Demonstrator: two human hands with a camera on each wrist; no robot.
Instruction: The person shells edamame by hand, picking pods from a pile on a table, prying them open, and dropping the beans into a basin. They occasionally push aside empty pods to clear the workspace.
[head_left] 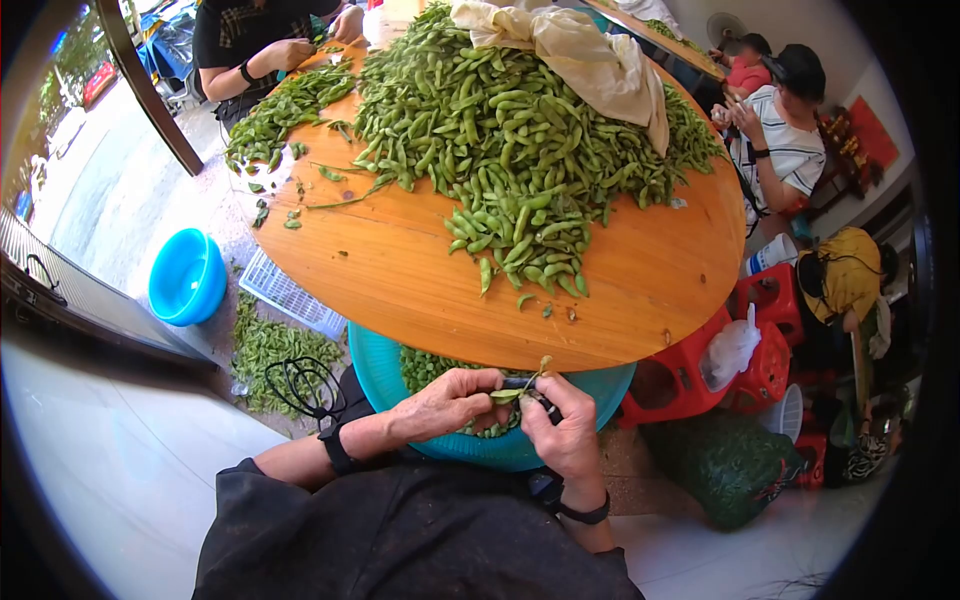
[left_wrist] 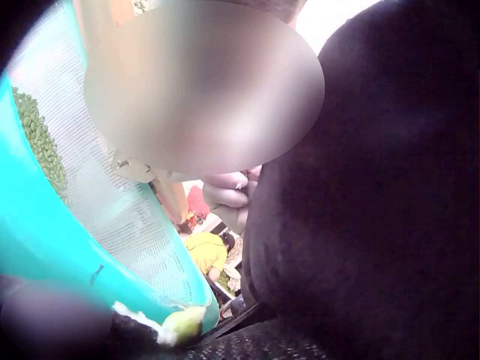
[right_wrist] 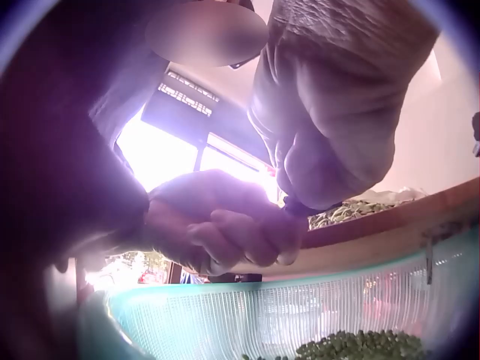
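In the head view both hands meet over the near rim of a turquoise basket (head_left: pixel 375 375). A green soybean pod (head_left: pixel 507 396) with a thin stem is between their fingertips. My left hand (head_left: pixel 440 402) pinches it from the left with curled fingers. The right hand (head_left: pixel 565 428) grips it from the other side, thumb and forefinger close to the left fingertips. Something dark sits at the right fingers. Below them, shelled green beans (head_left: pixel 425 368) lie in the basket; the right wrist view shows these beans (right_wrist: pixel 360 345) under both curled hands.
A wooden table (head_left: pixel 400 260) carries a large heap of pods (head_left: pixel 530 140) with a pale cloth (head_left: pixel 590 60) on it. A blue basin (head_left: pixel 188 277), a white crate (head_left: pixel 290 290) and spilled pods (head_left: pixel 275 350) are on the left floor; red stools (head_left: pixel 680 370) stand right. Other people sit around.
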